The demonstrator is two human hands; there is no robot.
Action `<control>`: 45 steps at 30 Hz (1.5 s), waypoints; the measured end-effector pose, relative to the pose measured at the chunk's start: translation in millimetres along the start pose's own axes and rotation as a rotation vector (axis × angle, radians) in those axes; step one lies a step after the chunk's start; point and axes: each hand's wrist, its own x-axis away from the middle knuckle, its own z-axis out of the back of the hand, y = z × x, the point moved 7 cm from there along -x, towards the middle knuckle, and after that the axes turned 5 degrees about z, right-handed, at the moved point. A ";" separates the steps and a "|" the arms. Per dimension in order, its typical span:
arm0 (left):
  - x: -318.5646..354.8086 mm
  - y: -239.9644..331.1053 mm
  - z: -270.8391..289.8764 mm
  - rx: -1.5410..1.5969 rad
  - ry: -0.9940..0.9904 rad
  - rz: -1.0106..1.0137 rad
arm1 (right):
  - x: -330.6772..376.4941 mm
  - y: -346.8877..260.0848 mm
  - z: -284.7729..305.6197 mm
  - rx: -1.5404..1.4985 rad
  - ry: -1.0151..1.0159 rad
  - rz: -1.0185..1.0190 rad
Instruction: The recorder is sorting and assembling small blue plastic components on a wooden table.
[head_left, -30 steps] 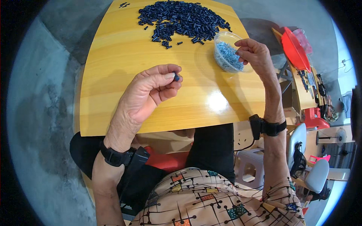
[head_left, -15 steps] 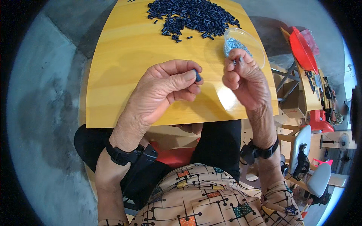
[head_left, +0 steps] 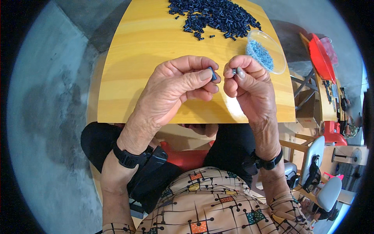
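Left hand [head_left: 177, 87] pinches a dark piece [head_left: 213, 73] facing the raised right hand [head_left: 246, 85]

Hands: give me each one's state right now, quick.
Left hand: closed, pinching a dark piece.
Right hand: closed, pinching a small grey part.

Small dark blue tube [head_left: 212, 73] pinched in left hand [head_left: 177, 91]; tiny metal piece [head_left: 234, 71] in right hand [head_left: 247, 87]

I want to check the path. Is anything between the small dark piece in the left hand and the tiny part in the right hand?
Nothing visible. The left hand pinches the dark piece, the right hand pinches the tiny part; only a narrow open gap separates them above the wooden table.
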 end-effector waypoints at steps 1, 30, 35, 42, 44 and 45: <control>0.4 0.5 0.4 0.011 -0.005 -0.009 | 0.0 -0.1 -1.3 0.061 0.007 0.022; 14.5 23.8 3.6 -0.592 0.222 -0.390 | 13.9 11.5 -10.6 0.338 0.089 0.003; 17.5 26.1 1.7 -0.646 0.215 -0.447 | 11.6 17.9 -7.3 0.257 0.096 -0.030; 9.6 9.8 10.5 -0.282 0.089 -0.225 | 12.5 21.8 -8.6 0.177 0.089 -0.066; 6.9 2.4 12.2 -0.143 0.030 -0.187 | 13.0 20.4 -12.0 0.147 0.088 -0.068; 5.2 -3.2 14.5 -0.044 0.025 -0.132 | 12.9 19.5 -12.3 0.146 0.091 -0.066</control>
